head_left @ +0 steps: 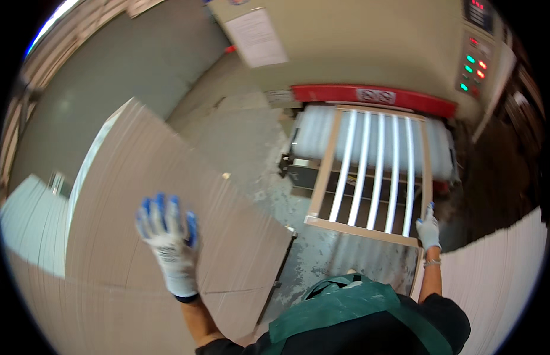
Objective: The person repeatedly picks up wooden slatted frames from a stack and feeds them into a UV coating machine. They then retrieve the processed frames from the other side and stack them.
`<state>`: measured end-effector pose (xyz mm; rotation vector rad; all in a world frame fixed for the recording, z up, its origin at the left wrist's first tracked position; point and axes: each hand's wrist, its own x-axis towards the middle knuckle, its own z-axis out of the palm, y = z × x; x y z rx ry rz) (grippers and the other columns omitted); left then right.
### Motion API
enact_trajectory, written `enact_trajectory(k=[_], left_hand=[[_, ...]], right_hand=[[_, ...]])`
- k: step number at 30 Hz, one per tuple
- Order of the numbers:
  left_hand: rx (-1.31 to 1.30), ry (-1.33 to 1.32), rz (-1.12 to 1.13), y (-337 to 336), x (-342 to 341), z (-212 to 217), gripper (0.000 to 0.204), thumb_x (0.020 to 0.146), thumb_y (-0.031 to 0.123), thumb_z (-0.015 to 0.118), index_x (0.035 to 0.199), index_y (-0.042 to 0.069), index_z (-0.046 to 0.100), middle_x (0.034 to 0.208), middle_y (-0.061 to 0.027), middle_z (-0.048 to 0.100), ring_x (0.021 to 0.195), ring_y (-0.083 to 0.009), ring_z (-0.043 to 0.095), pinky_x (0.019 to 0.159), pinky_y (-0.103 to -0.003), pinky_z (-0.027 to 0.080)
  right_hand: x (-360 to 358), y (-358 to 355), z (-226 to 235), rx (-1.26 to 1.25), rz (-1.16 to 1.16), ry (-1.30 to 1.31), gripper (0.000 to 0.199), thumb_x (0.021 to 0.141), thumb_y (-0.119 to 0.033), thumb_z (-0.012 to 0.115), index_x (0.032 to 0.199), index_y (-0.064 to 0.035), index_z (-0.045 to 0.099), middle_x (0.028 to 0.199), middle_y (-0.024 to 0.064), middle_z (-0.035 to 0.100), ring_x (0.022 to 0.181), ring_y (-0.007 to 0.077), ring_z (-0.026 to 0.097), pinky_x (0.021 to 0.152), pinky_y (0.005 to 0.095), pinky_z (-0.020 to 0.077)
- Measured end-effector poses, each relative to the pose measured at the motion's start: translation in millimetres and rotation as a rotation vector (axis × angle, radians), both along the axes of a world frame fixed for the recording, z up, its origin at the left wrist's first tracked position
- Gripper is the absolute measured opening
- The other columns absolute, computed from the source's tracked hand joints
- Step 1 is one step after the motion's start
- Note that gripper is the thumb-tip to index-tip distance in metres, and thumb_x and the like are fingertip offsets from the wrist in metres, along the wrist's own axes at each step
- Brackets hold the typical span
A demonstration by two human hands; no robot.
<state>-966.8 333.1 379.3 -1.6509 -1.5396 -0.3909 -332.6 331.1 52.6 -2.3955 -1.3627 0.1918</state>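
Observation:
A slatted frame (pixel 317 192) with brown wooden rails and several bright white slats lies partly on the roller-like feed bed (pixel 315 133) of a machine, its near end jutting out toward me. At its near right corner, my right hand (pixel 428 232), in a white glove with blue fingertips, is closed on the side rail; some of its fingers are hidden. My left hand (pixel 168 245), gloved alike, is spread out over a large stack of brown boards (pixel 118 177), with nothing held. Whether it touches the stack, I cannot tell.
The beige machine (pixel 370 47) stands ahead, with a red bar (pixel 429 103) above the feed bed and a lit control panel (pixel 473 65) at right. Another pale stack (pixel 494 272) is at lower right. Worn grey floor (pixel 239 142) lies between the left stack and machine.

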Motion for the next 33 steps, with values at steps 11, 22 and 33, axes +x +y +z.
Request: enact_trajectory(k=[11,22,33], left_hand=[[0.061,0.061,0.765,-110.1,-103.1,154.4,0.063,0.097,0.052,0.062,0.139,0.006,0.058,0.137,-0.0179,0.059,0.129,-0.0375,0.053,0.116,-0.052,0.033],[0.058,0.224,0.482,-167.6,-99.2,175.6,0.057,0.089,0.049,0.075,0.124,0.006,0.063,0.108,-0.0156,0.069,0.106,-0.033,0.066,0.098,-0.05,0.049],[0.13,0.414,0.344,-242.9,41.1,145.8,0.012,0.089,0.025,0.068,0.086,0.013,0.07,0.08,-0.0026,0.059,0.077,-0.0229,0.059,0.083,-0.047,0.052]], right_hand=[[59.7,69.3,-12.5,0.015,0.093,0.132,0.089,0.081,-0.006,0.065,0.16,-0.0027,0.024,0.13,0.0328,0.062,0.116,0.0482,0.061,0.098,0.0497,0.0493],[135.3,192.1,-67.8,0.244,0.191,0.405,0.087,0.079,-0.003,0.061,0.159,0.0044,0.027,0.131,0.024,0.061,0.097,0.0318,0.064,0.085,0.0422,0.0539],[-177.7,228.3,200.4,0.163,1.052,1.234,0.059,0.104,-0.047,0.057,0.153,-0.0153,0.048,0.136,0.0077,0.06,0.097,0.0171,0.064,0.082,0.0352,0.051]])
